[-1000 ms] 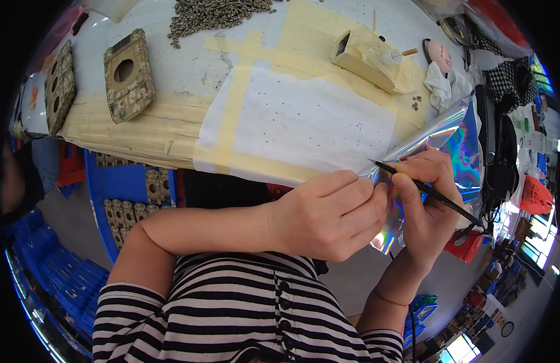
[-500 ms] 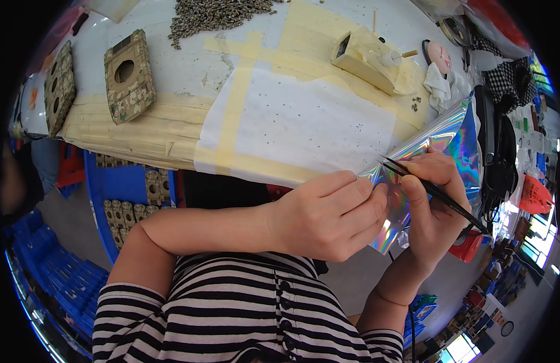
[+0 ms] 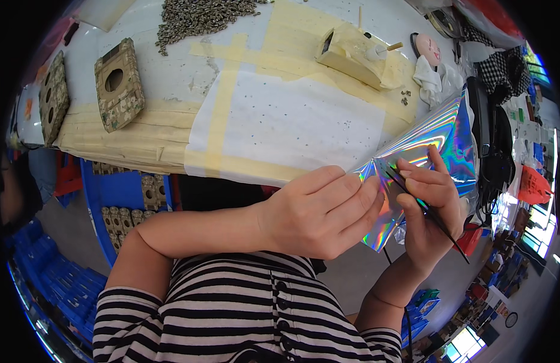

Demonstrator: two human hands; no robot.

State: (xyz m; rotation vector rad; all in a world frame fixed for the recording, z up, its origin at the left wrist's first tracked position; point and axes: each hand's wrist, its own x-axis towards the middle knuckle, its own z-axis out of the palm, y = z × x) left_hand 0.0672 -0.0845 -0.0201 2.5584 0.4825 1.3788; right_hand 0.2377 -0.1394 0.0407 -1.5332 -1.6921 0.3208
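Note:
My left hand (image 3: 316, 212) is closed, thumb and fingers pinching the near-left edge of a shiny rainbow holographic foil sheet (image 3: 455, 136). Between the fingers of my right hand (image 3: 434, 212) is a pair of thin black tweezers (image 3: 442, 228). Their tips lie over the foil, close to the left fingertips; whether they grip anything is too small to tell. To the left of the foil, white paper (image 3: 261, 130) is taped down on the table, with tiny dark specks scattered on it.
Two camouflage model tank hulls (image 3: 124, 104) lie at the table's left. A heap of small metallic parts (image 3: 198, 21) is at the back. A cream box with sticks (image 3: 349, 57) stands back right. A blue tray (image 3: 119, 189) holds camouflage parts below the table edge.
The tweezers' tips have moved from beyond the foil's upper edge, by the paper, down onto the foil. My left hand keeps its pinch. The whole view has shifted slightly.

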